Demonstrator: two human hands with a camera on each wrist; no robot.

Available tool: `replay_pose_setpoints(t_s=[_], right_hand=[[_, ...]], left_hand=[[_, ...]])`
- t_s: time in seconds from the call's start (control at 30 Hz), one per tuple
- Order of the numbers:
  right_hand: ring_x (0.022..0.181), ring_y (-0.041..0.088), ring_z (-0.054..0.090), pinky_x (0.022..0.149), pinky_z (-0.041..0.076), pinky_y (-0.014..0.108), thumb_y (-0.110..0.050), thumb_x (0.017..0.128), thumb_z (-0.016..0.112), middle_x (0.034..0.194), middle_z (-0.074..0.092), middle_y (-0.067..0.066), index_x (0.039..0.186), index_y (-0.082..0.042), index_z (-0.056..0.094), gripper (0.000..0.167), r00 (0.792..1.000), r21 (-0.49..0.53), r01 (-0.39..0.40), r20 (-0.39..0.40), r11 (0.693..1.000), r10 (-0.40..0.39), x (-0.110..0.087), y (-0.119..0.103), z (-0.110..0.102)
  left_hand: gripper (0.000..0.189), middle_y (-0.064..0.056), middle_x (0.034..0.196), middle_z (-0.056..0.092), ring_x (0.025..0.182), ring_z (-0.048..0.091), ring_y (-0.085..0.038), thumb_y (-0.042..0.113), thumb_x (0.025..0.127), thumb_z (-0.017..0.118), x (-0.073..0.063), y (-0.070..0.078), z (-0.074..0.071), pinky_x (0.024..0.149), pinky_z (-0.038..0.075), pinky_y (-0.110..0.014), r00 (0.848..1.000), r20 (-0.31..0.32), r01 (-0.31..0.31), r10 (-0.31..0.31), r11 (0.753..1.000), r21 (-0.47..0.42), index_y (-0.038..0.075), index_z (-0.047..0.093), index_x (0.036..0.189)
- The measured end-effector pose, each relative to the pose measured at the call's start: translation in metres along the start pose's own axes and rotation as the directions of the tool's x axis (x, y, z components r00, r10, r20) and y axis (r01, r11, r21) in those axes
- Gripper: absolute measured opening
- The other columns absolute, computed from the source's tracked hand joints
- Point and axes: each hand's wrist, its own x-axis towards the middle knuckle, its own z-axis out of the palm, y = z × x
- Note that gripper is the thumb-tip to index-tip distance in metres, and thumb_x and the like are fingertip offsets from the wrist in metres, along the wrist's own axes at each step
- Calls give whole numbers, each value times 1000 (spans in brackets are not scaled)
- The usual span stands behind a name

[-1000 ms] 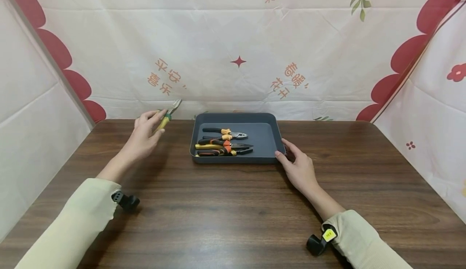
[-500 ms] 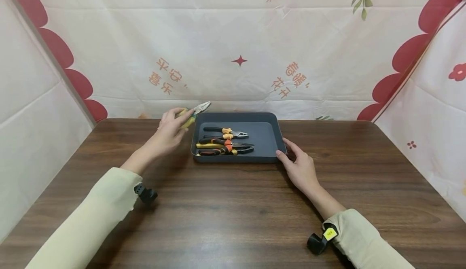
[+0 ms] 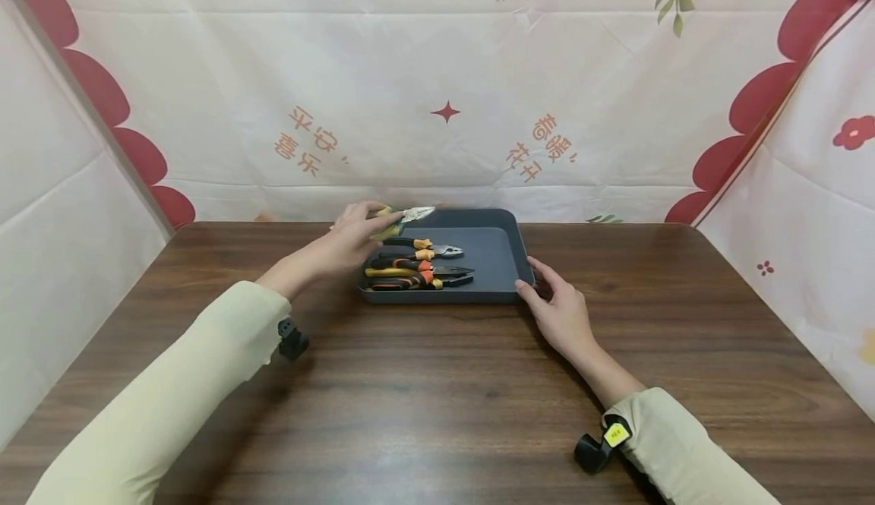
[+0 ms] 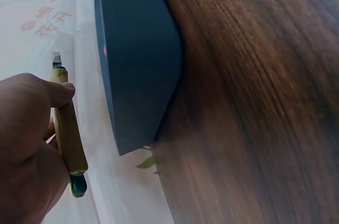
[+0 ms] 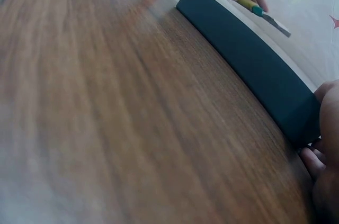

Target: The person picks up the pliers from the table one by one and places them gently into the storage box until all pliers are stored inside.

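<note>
My left hand (image 3: pixel 350 241) grips a pair of pliers (image 3: pixel 418 214) by its yellow-and-green handles, above the left back part of a dark grey tray (image 3: pixel 495 220). In the left wrist view, the thumb presses on the yellow handle (image 4: pixel 70 134). The right wrist view shows these pliers (image 5: pixel 275 23) over the tray's wall (image 5: pixel 246 60). At the tray's front right corner, my right hand (image 3: pixel 562 315) pinches the rim with the thumb on top and fingers at the side. Inside lie several pliers, among them a black-and-yellow pair (image 3: pixel 447 251) and a black-and-orange pair (image 3: pixel 451 270).
The tray rests near the back edge of a brown wooden table (image 3: pixel 437 383). A white printed cloth (image 3: pixel 444 57) hangs right behind it, with more cloth at both sides. Each wrist carries a small black camera (image 3: pixel 593 452).
My left hand has carried the yellow-and-green pliers to the right, from beside the tray to above its left part. The right hand and the tray have stayed in place.
</note>
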Motion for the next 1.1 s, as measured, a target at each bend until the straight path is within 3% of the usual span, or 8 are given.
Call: replay_pose_setpoints(t_s=[0.43, 0.87, 1.1], right_hand=[[128, 37, 61, 103, 50, 54, -43, 102, 57, 146, 58, 18, 153, -15, 46, 60, 1000, 8, -4, 4, 1000, 4, -1, 0, 0], [125, 38, 63, 102, 51, 54, -41, 101, 59, 142, 61, 20, 152, -14, 48, 58, 1000, 6, -7, -5, 1000, 7, -1, -3, 0], [125, 37, 63, 103, 51, 54, -40, 101, 60, 143, 60, 18, 152, -14, 48, 58, 1000, 9, -9, -7, 1000, 9, -1, -3, -1]], left_hand=[[59, -21, 159, 32, 146, 29, -41, 8, 103, 55, 17, 9, 10, 118, 25, -66, 990, 136, -38, 31, 998, 49, 19, 37, 158], [58, -21, 158, 34, 145, 34, -42, 4, 103, 50, 33, 5, 13, 116, 31, -64, 970, 242, -61, 33, 992, 111, 20, 38, 158], [56, -21, 155, 38, 143, 36, -40, 0, 101, 50, 42, 7, 9, 115, 35, -58, 951, 304, -72, 51, 996, 57, 18, 44, 154]])
